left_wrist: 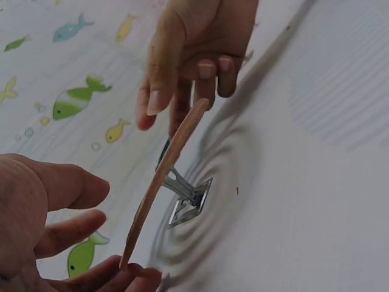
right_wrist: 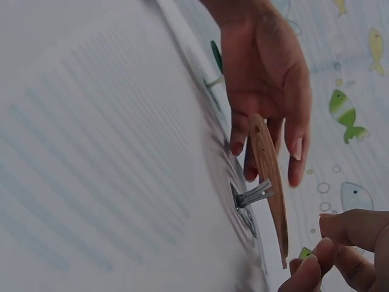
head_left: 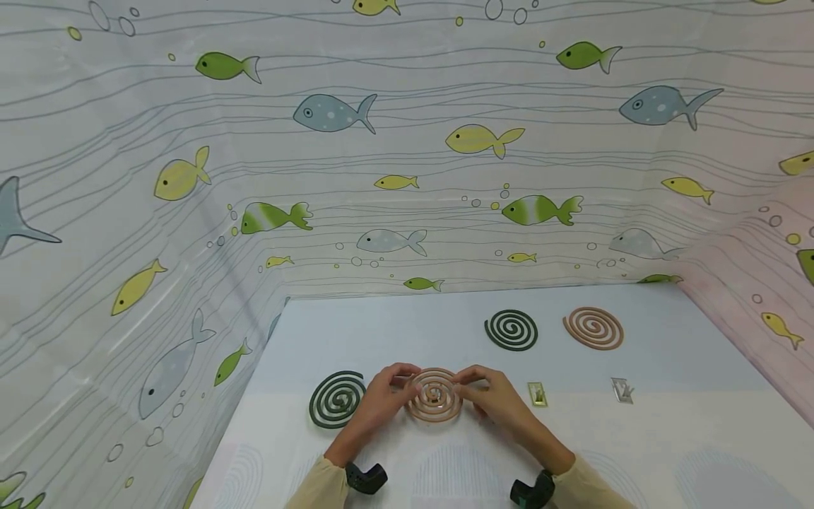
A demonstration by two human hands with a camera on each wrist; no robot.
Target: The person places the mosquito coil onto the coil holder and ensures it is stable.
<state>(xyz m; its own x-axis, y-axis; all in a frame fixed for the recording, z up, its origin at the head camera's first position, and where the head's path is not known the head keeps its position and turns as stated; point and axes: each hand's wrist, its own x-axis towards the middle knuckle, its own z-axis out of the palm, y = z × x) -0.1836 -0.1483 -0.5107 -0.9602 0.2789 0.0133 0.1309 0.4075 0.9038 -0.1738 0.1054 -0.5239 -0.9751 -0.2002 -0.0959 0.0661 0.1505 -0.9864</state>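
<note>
Brown coil (right_wrist: pixel 278 205): rests on stand (left_wrist: pixel 197 196) between left hand (head_left: pixel 381 401) and right hand (head_left: pixel 494 397), both unclenched, with two coils (head_left: pixel 511 330) unmounted beyond.

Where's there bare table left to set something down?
The back left of the white table is bare, behind the front green coil and left of the rear green coil. So is its front right, between the right sleeve and the silver stand. It's crowded at the front brown coil, with the left hand and right hand at its sides.
</note>
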